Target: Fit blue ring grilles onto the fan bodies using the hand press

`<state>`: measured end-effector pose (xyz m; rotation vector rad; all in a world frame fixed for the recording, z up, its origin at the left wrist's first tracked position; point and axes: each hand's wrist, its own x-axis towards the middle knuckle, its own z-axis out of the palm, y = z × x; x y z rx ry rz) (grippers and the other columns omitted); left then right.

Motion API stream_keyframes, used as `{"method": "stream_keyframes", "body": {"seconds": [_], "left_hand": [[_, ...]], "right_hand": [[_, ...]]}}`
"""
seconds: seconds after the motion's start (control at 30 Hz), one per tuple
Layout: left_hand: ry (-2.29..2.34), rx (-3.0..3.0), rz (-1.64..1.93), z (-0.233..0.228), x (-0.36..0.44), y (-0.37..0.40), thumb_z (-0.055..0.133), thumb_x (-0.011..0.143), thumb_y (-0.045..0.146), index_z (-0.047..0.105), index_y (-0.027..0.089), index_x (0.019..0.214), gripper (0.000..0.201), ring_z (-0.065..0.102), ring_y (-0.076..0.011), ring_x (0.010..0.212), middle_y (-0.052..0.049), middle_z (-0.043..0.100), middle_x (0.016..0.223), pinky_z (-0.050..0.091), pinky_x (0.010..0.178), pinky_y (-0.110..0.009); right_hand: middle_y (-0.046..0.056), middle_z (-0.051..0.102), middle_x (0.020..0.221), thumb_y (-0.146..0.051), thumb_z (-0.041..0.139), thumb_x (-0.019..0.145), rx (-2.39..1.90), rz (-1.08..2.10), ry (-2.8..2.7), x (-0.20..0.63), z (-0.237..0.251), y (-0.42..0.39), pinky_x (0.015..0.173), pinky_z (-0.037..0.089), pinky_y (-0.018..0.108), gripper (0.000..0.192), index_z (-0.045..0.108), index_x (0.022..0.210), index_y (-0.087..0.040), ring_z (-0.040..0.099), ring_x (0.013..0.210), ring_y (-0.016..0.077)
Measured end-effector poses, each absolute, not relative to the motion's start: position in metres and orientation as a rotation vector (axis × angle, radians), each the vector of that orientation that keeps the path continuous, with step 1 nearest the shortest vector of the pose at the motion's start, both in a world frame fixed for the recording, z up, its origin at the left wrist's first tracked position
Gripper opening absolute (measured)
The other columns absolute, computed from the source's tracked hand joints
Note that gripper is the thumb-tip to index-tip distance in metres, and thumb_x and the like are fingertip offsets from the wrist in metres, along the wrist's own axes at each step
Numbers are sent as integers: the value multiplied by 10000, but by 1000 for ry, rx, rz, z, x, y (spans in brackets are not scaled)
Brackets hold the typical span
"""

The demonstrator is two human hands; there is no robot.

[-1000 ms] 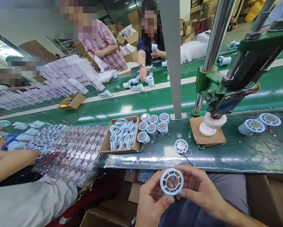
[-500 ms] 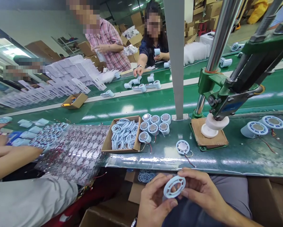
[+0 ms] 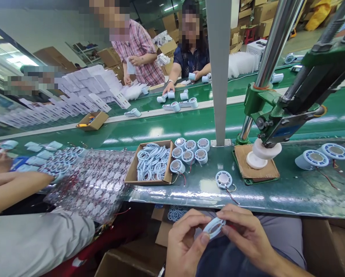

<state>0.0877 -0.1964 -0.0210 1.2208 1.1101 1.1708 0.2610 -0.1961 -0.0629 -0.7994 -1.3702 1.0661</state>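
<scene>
Tilting flatter than a second ago, the pale blue plastic ring [image 3: 214, 227] is now lying nearly edge-on between both hands, where before its spoked face was turned up toward the camera, and the hands are sitting slightly lower over the lap. The left hand [image 3: 186, 246] is pinching the ring's near rim with thumb and curled fingers, and the right hand [image 3: 247, 234] is pinching its far rim from the other side, so the ring is being held in the air below the table edge, touching nothing else.

Judging from how things lie, this ring is only at the handling stage. One speaker disc [image 3: 223, 179] with red and black wires is lying alone on the green table [image 3: 276, 196] just beyond the hands. A cardboard box [image 3: 150, 163] to its left is holding many loose rings, which suggests plenty of work is left, and a cluster of speaker units [image 3: 189, 152] is standing just beside it. The hand press [image 3: 263, 152] is resting on its cardboard pad to the right, with two more units [image 3: 322, 156] past it. At far left a co-worker's arm [image 3: 22, 188] is reaching over a clear bag of parts [image 3: 91, 184]. Across the belt, two other people are handling small white pieces
</scene>
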Motion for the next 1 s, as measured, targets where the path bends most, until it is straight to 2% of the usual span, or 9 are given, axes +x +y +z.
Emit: {"method": "stream_keyframes", "body": {"seconds": [0.07,0.17,0.3,0.4,0.47,0.6,0.77,0.9,1.0], "left_hand": [[1118,1293,1137,-21,86,-194,750,836,476,787,192,833,287,615,-174,700,-56,670,764,479,640,-247],[1156,1393,1083,-25,85,-189,707,869,467,687,168,678,355,548,-148,612,-24,594,647,428,577,-234],[1252,1398,996,-33,90,-183,680,834,610,475,185,529,562,395,-107,499,31,430,516,327,493,-225],[1265,1326,913,-39,94,-179,562,873,697,404,200,508,636,327,-96,464,44,366,486,280,464,-232],[1253,1298,897,-41,95,-176,502,914,686,450,192,521,633,367,-105,472,27,414,498,307,476,-235],[1230,1302,890,-39,93,-175,503,941,634,590,166,617,576,456,-124,536,-1,522,567,372,528,-228],[1200,1249,766,-41,90,-184,698,810,602,608,164,671,468,466,-115,538,24,518,581,383,509,-212],[1391,1107,625,-84,70,-193,799,735,501,647,157,729,376,543,-127,575,18,598,634,442,531,-222],[1639,918,610,-140,43,-191,828,723,465,625,147,701,378,514,-119,490,43,554,565,429,450,-231]], "right_hand": [[35,688,848,-159,597,951,-786,996,-1433,263,-63,-195,609,504,191,389,698,1266,-364,625,707,113],[48,667,841,-138,505,979,-781,898,-1591,265,-65,-196,589,495,194,428,660,1329,-330,605,686,109],[64,662,846,-139,469,983,-831,958,-1683,265,-70,-200,580,479,196,425,663,1334,-278,600,695,113],[54,661,834,-160,514,968,-877,1082,-1635,267,-72,-203,616,485,210,391,689,1300,-270,596,714,119],[40,653,811,-176,556,952,-909,1149,-1576,269,-72,-203,636,483,215,368,706,1276,-267,577,703,113],[30,634,775,-223,595,940,-953,1248,-1499,273,-72,-202,625,461,213,325,734,1233,-246,532,668,103],[31,642,796,-185,556,933,-989,1246,-1582,276,-76,-200,622,465,206,362,723,1248,-249,543,679,106],[48,682,894,-151,553,894,-1152,1257,-1716,282,-84,-203,638,521,212,481,644,1355,-256,592,658,102],[86,699,1005,-185,548,905,-1265,1186,-1698,294,-88,-201,611,557,216,472,623,1368,-242,627,643,106]]}}
